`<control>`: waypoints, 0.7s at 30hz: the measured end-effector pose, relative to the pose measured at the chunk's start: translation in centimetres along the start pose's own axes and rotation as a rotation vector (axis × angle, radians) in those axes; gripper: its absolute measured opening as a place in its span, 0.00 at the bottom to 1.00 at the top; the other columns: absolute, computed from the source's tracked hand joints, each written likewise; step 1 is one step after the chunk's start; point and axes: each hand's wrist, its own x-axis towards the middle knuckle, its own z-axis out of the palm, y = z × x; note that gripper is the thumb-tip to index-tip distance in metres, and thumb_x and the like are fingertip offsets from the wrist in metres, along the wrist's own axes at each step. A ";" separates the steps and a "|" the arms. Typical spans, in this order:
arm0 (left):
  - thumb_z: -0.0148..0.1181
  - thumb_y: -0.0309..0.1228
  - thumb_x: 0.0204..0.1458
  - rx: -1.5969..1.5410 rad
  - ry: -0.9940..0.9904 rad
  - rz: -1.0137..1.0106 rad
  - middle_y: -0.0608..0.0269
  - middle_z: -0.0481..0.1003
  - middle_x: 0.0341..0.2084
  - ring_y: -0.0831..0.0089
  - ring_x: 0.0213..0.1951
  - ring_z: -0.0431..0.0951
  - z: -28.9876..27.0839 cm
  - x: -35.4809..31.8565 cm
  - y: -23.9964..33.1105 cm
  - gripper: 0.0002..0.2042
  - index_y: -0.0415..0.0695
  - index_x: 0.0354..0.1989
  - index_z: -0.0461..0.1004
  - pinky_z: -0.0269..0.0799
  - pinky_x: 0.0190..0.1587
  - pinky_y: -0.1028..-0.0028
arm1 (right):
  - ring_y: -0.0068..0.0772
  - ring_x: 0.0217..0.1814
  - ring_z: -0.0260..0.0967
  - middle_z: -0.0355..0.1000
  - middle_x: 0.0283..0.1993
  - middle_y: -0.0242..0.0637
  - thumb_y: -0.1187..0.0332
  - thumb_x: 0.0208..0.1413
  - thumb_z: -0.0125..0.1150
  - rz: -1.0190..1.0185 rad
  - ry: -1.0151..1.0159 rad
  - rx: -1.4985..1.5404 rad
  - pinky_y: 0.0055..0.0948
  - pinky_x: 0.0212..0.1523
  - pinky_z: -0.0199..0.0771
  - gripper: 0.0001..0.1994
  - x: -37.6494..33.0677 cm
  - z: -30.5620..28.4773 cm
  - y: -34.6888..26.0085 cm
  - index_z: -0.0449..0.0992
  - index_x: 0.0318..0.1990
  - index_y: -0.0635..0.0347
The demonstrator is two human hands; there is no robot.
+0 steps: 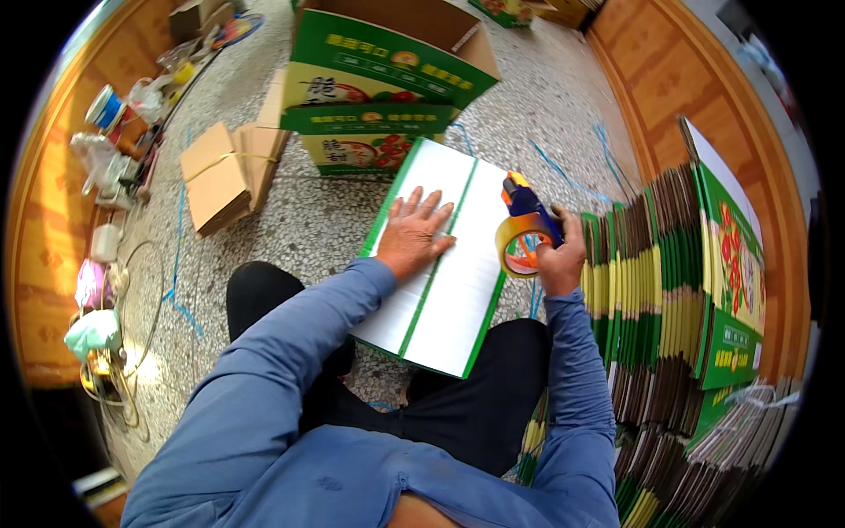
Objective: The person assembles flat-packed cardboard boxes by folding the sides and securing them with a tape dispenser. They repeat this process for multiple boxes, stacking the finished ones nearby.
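Observation:
In front of me is a cardboard box (pixel 466 255) with a white face, green edges and a green line along its middle where two flaps meet. My left hand (pixel 415 233) lies flat on that white face, fingers spread, close to the middle line. At the box's right edge, my right hand (pixel 563 253) is closed around a tape dispenser (pixel 528 211), dark blue with orange parts. A roll of yellowish tape (pixel 519 245) sits on the dispenser. Whether the tape touches the box, I cannot tell.
Green printed cartons (pixel 378 88) stand open just beyond the box. Bundled brown cardboard pieces (pixel 216 180) lie to the left. Flattened green cartons (pixel 651 290) are stacked along my right. Blue strapping (pixel 563 172) trails over the speckled floor (pixel 299 202). Bags and cords (pixel 92 330) line the left wall.

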 end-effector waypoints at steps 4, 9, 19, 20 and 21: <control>0.70 0.38 0.39 -0.235 0.200 0.024 0.46 0.66 0.57 0.49 0.61 0.63 -0.3 -0.5 -1.4 0.39 0.38 0.60 0.60 0.58 0.62 0.57 | 0.56 0.47 0.66 0.68 0.45 0.54 0.78 0.41 0.57 -0.376 -0.009 -0.223 0.45 0.51 0.66 0.25 -0.5 5.6 -5.2 0.69 0.53 0.73; 0.57 0.22 0.40 -0.583 0.399 0.025 0.45 0.70 0.51 0.49 0.56 0.67 3.2 -0.6 -3.6 0.27 0.40 0.55 0.67 0.60 0.61 0.59 | 0.51 0.37 0.66 0.67 0.37 0.51 0.59 0.48 0.68 -0.375 -0.283 -0.187 0.41 0.39 0.69 0.32 -2.2 6.7 -7.1 0.68 0.56 0.73; 0.41 0.59 0.60 -1.795 -0.308 -0.877 0.62 0.77 0.28 0.70 0.30 0.76 -3.3 -0.9 -3.2 0.27 0.47 0.34 0.75 0.69 0.35 0.69 | 0.50 0.46 0.72 0.73 0.45 0.49 0.65 0.46 0.68 -0.376 -0.402 -0.200 0.43 0.52 0.68 0.27 -1.6 6.4 -8.0 0.71 0.54 0.66; 0.41 0.59 0.60 -1.827 -0.326 -0.852 0.62 0.77 0.28 0.70 0.31 0.75 -3.0 -0.6 -3.6 0.27 0.47 0.33 0.75 0.68 0.36 0.68 | 0.50 0.46 0.72 0.74 0.45 0.49 0.66 0.46 0.67 -0.361 -0.389 -0.164 0.44 0.53 0.68 0.26 -1.6 6.5 -7.8 0.71 0.54 0.66; 0.40 0.59 0.60 -1.858 -0.345 -0.827 0.62 0.77 0.28 0.70 0.32 0.75 -2.8 -0.4 -4.0 0.27 0.48 0.33 0.75 0.68 0.37 0.67 | 0.50 0.45 0.72 0.74 0.44 0.49 0.66 0.47 0.66 -0.346 -0.377 -0.129 0.44 0.53 0.67 0.25 -1.8 6.8 -7.4 0.71 0.53 0.67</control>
